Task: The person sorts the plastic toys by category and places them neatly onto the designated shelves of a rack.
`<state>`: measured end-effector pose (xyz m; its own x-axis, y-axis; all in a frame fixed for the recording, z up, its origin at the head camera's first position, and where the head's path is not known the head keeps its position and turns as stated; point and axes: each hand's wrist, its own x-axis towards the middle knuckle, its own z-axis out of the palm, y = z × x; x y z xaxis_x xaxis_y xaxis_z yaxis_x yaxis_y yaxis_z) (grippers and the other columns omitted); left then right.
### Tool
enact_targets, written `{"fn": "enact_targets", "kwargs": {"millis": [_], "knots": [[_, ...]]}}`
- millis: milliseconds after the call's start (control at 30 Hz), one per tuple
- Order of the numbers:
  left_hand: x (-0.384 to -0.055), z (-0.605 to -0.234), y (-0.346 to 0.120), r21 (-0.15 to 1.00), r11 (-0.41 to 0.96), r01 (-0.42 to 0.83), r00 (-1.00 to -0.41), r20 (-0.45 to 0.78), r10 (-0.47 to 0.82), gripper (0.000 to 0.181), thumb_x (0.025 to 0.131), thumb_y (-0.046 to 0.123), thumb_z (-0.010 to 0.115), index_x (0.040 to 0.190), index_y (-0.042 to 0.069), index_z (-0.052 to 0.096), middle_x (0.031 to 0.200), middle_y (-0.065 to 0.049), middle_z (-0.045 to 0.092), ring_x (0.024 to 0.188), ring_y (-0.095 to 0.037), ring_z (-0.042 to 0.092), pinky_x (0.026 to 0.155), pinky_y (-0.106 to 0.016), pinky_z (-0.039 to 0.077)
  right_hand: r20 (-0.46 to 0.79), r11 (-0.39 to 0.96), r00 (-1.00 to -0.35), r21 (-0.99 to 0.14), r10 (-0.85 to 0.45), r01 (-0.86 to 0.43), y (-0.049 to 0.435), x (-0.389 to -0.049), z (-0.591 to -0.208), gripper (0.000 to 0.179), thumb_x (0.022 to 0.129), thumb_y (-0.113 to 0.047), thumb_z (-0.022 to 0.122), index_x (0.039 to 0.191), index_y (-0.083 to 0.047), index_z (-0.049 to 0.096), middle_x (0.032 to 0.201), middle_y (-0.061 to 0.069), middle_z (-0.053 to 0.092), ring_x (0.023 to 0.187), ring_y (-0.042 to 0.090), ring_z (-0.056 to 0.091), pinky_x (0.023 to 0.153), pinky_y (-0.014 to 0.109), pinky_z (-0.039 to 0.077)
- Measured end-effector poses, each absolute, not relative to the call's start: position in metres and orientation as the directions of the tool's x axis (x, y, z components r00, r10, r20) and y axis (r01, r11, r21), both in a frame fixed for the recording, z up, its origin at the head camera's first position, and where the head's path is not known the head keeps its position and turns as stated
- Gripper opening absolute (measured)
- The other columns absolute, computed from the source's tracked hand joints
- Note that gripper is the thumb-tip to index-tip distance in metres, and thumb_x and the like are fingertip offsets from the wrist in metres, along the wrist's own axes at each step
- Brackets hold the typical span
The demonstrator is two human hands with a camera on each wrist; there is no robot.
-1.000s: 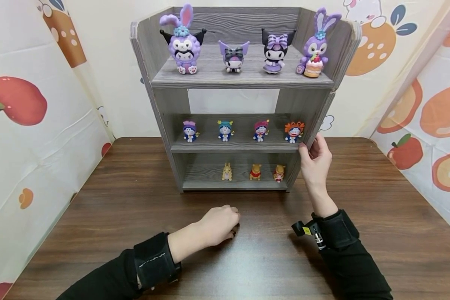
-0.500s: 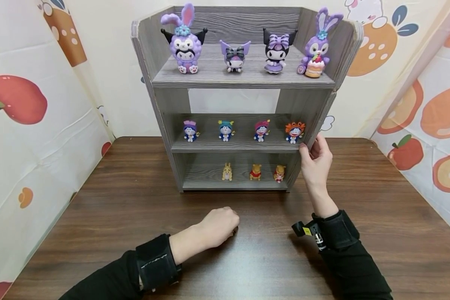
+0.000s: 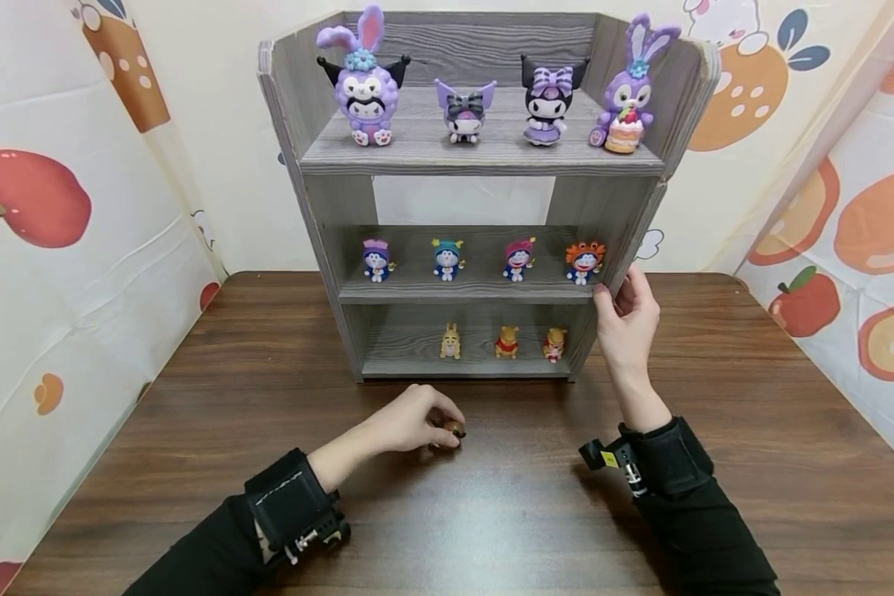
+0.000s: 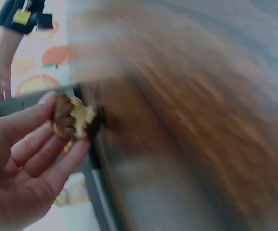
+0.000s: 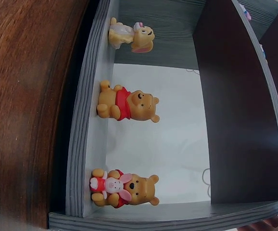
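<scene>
My left hand [image 3: 411, 420] is over the table just in front of the shelf, pinching a small brown and yellow figurine [image 4: 79, 117] between thumb and fingers. Blur in the left wrist view hides its finer detail. My right hand [image 3: 627, 327] grips the right side panel of the grey wooden shelf [image 3: 454, 370] at about the middle board. On the bottom board stand a yellow rabbit-like figurine [image 5: 131, 36], a bear figurine in a red shirt [image 5: 128, 102], and a bear figurine holding a pink piglet [image 5: 125, 187].
Several small blue figurines in coloured hats, one a blue figurine with an orange crab-like hat [image 3: 584, 261], line the middle board. Purple figures, including a large purple rabbit-eared figure [image 3: 367, 91], stand on top. The brown table [image 3: 507, 513] extends in front; fruit-print sheets hang around.
The left hand has turned over and shifted slightly up and left, so the brown figurine now shows at its fingertips. My right hand and the shelf have stayed put.
</scene>
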<state>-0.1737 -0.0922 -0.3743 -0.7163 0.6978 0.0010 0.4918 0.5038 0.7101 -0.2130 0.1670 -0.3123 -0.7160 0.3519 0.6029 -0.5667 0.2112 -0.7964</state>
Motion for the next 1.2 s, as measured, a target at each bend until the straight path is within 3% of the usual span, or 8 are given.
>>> {"fn": "enact_targets", "kwargs": {"millis": [167, 367, 733, 967, 1200], "knots": [[-0.182, -0.381, -0.107, 0.858, 0.405, 0.317, -0.733, -0.049, 0.678, 0.024, 0.076, 0.008, 0.068, 0.097, -0.003, 0.065, 0.091, -0.007, 0.065, 0.082, -0.016, 0.061, 0.071, -0.023, 0.047, 0.601, 0.209, -0.718, -0.798, 0.350, -0.565, 0.167, -0.212, -0.312, 0.036, 0.081, 0.010, 0.045, 0.117, 0.009, 0.050, 0.107, 0.025, 0.057, 0.092, 0.018, 0.058, 0.072, 0.018, 0.045], [-0.187, -0.384, -0.118, 0.925, 0.345, 0.161, -0.721, -0.128, 0.681, 0.027, 0.075, 0.002, 0.067, 0.100, -0.008, 0.061, 0.095, -0.012, 0.064, 0.084, -0.016, 0.060, 0.071, -0.024, 0.047, 0.600, 0.210, -0.721, -0.799, 0.346, -0.563, 0.168, -0.212, -0.313, 0.036, 0.082, 0.009, 0.046, 0.117, 0.009, 0.050, 0.108, 0.024, 0.057, 0.093, 0.019, 0.058, 0.073, 0.018, 0.045], [-0.184, -0.380, -0.122, 0.906, 0.352, 0.235, -0.692, -0.098, 0.715, 0.025, 0.072, -0.004, 0.068, 0.096, -0.008, 0.060, 0.089, -0.010, 0.062, 0.083, -0.019, 0.060, 0.070, -0.024, 0.047, 0.611, 0.218, -0.714, -0.790, 0.342, -0.573, 0.167, -0.212, -0.313, 0.035, 0.082, 0.009, 0.046, 0.116, 0.010, 0.050, 0.107, 0.024, 0.057, 0.091, 0.019, 0.058, 0.072, 0.018, 0.045], [-0.177, -0.369, -0.118, 0.761, 0.485, 0.431, -0.712, -0.044, 0.701, 0.030, 0.068, 0.001, 0.073, 0.096, -0.004, 0.061, 0.084, -0.005, 0.063, 0.079, -0.014, 0.059, 0.068, -0.023, 0.047, 0.611, 0.213, -0.715, -0.791, 0.340, -0.574, 0.166, -0.212, -0.313, 0.035, 0.082, 0.009, 0.046, 0.116, 0.010, 0.049, 0.107, 0.024, 0.057, 0.092, 0.019, 0.058, 0.072, 0.018, 0.045], [-0.156, -0.358, -0.101, 0.415, 0.682, 0.602, -0.764, 0.049, 0.644, 0.039, 0.063, 0.012, 0.078, 0.096, 0.001, 0.061, 0.088, -0.005, 0.058, 0.079, -0.018, 0.056, 0.068, -0.032, 0.046, 0.608, 0.214, -0.716, -0.793, 0.344, -0.571, 0.166, -0.212, -0.313, 0.035, 0.082, 0.008, 0.046, 0.116, 0.010, 0.049, 0.108, 0.023, 0.057, 0.092, 0.019, 0.058, 0.072, 0.018, 0.045]]}}
